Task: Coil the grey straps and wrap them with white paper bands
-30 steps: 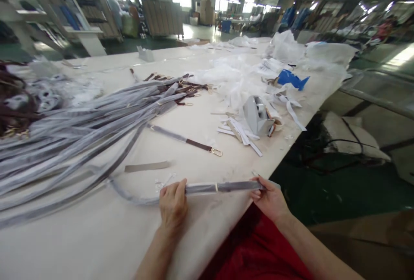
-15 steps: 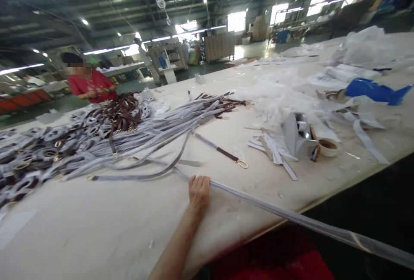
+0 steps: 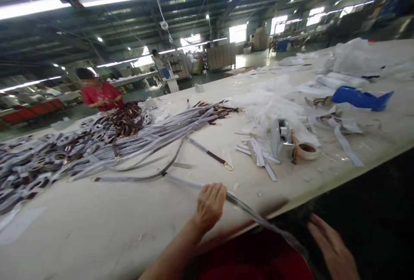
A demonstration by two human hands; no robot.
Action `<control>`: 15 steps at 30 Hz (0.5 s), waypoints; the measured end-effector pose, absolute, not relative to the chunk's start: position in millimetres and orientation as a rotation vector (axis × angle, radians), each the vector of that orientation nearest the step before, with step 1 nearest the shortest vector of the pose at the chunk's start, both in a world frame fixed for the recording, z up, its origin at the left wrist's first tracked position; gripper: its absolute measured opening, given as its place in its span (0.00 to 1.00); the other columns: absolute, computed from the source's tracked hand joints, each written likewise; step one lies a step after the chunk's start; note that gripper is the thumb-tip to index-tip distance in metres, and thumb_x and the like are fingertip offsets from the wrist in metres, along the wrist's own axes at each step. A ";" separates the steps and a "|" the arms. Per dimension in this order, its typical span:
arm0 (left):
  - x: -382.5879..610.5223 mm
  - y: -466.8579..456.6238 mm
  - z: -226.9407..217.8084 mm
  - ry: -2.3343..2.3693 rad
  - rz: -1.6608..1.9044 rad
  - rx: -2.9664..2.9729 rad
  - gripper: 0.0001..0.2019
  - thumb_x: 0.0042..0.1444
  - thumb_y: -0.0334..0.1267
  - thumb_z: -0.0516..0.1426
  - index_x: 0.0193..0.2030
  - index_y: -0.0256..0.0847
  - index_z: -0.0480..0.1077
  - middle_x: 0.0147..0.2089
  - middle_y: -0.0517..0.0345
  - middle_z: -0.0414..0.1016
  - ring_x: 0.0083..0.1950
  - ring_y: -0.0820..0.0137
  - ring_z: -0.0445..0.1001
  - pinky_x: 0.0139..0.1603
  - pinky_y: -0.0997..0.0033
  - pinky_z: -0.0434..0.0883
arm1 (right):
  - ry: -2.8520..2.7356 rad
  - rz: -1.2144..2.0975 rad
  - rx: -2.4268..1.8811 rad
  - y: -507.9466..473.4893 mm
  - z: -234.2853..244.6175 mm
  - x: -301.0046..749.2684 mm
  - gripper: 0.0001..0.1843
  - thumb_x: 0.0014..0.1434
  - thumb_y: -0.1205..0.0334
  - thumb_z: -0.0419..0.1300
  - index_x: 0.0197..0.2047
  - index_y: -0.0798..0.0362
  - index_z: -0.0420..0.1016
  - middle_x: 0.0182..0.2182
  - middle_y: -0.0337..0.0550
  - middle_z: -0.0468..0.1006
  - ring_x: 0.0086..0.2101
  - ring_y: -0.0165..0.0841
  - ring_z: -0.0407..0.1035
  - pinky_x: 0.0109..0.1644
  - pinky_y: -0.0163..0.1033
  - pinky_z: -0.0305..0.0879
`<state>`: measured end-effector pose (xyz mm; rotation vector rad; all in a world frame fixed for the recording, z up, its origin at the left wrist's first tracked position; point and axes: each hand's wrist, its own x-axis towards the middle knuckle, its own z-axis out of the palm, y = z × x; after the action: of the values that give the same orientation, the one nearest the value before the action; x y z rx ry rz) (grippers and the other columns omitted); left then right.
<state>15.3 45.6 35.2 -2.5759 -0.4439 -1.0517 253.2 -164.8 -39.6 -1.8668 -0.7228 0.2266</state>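
Note:
A long strap (image 3: 255,215) in a pale grey wrapping runs across the table edge and sags below it. My left hand (image 3: 211,206) is closed around it just above the tabletop, fingers wrapped over the top. Beyond that hand the strap's far part lies on the table. My right hand (image 3: 333,245) is past the table edge at lower right, beside the hanging length. Blur and shadow hide its fingertips, so whether it grips anything is unclear. Ahead lies a short strap piece (image 3: 215,157) with a dark brown end and a gold-coloured ring.
A heap of wrapped straps (image 3: 74,150) covers the left side. Paper strips (image 3: 258,152), a tape dispenser (image 3: 280,140), a tape roll (image 3: 307,150), clear plastic (image 3: 274,103) and a blue object (image 3: 359,96) lie right. Across the table a person (image 3: 101,94) in red handles something.
My right hand has come into view at lower right. The strap, earlier stretched toward the lower right, now sags over the edge. My left hand has shifted slightly right and down.

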 end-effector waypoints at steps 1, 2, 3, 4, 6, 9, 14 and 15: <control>23.1 32.5 36.9 -0.400 -1.042 -2.601 0.11 0.62 0.26 0.45 0.42 0.32 0.68 0.39 0.47 0.77 0.40 0.65 0.74 0.42 0.65 0.68 | -0.895 0.299 -1.813 -149.9 -33.2 233.6 0.29 0.54 0.40 0.55 0.50 0.53 0.71 0.43 0.51 0.76 0.41 0.45 0.73 0.41 0.45 0.74; 30.1 20.2 37.9 -0.360 -1.034 -2.624 0.12 0.62 0.27 0.44 0.42 0.32 0.68 0.39 0.47 0.77 0.40 0.65 0.74 0.43 0.65 0.68 | -1.116 0.368 -1.733 -134.6 -26.1 213.9 0.29 0.54 0.46 0.58 0.55 0.52 0.67 0.47 0.50 0.75 0.45 0.45 0.71 0.47 0.46 0.72; 35.9 9.8 38.2 -0.326 -1.029 -2.642 0.13 0.63 0.28 0.43 0.42 0.31 0.68 0.40 0.46 0.77 0.41 0.65 0.74 0.43 0.65 0.69 | -1.287 0.370 -1.665 -120.4 -19.4 195.9 0.31 0.53 0.51 0.59 0.59 0.53 0.64 0.50 0.51 0.73 0.48 0.45 0.69 0.52 0.47 0.69; 39.9 1.8 38.0 -0.302 -1.026 -2.656 0.14 0.63 0.28 0.42 0.42 0.31 0.68 0.40 0.46 0.77 0.41 0.64 0.74 0.43 0.65 0.69 | -1.392 0.304 -1.609 -108.7 -13.9 181.2 0.28 0.55 0.56 0.56 0.59 0.53 0.64 0.51 0.52 0.72 0.48 0.45 0.69 0.52 0.49 0.69; 41.5 -4.8 36.3 -0.282 -1.020 -2.672 0.15 0.63 0.29 0.42 0.43 0.30 0.68 0.40 0.44 0.77 0.42 0.64 0.74 0.43 0.65 0.69 | -1.506 0.198 -1.589 -96.5 -9.0 165.1 0.24 0.59 0.64 0.48 0.58 0.55 0.65 0.48 0.54 0.75 0.44 0.44 0.72 0.47 0.47 0.72; 27.0 9.0 31.2 -0.345 -0.991 -2.683 0.13 0.63 0.29 0.43 0.44 0.30 0.67 0.38 0.44 0.77 0.39 0.65 0.75 0.40 0.66 0.70 | -1.598 0.085 -1.613 -107.3 -18.2 174.7 0.22 0.59 0.67 0.45 0.55 0.54 0.68 0.43 0.52 0.77 0.39 0.43 0.75 0.41 0.43 0.75; -12.9 53.4 19.9 -0.557 -0.989 -2.632 0.12 0.63 0.26 0.43 0.41 0.32 0.67 0.30 0.50 0.75 0.31 0.67 0.73 0.33 0.68 0.69 | -1.559 -0.034 -1.783 -157.9 -57.1 238.7 0.17 0.60 0.60 0.46 0.49 0.50 0.70 0.39 0.46 0.79 0.35 0.40 0.76 0.37 0.39 0.77; -16.9 58.0 17.9 -0.593 -0.991 -2.625 0.13 0.63 0.26 0.42 0.39 0.33 0.67 0.29 0.51 0.74 0.30 0.67 0.73 0.32 0.68 0.68 | -1.538 -0.038 -1.846 -165.8 -63.7 250.4 0.17 0.61 0.59 0.46 0.48 0.50 0.70 0.39 0.46 0.79 0.35 0.40 0.76 0.36 0.39 0.77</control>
<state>-16.9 58.0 17.9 -2.6250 -0.5930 -0.9908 250.4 -165.8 -63.7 -1.8461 -1.5379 -0.0384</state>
